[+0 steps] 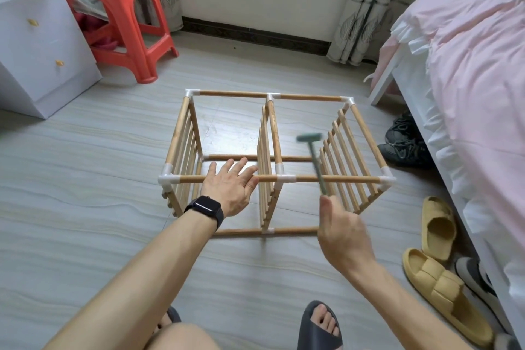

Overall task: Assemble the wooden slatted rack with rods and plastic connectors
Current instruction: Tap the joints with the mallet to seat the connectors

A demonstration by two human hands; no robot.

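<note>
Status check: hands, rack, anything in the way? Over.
Left hand open, flat on near top rod. Right hand grips green mallet, raised over rack. Slippers lie right of it, apart.

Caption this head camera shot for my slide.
The left hand rests on the top rod of the wooden rack; the right hand holds a green hammer over it.
</note>
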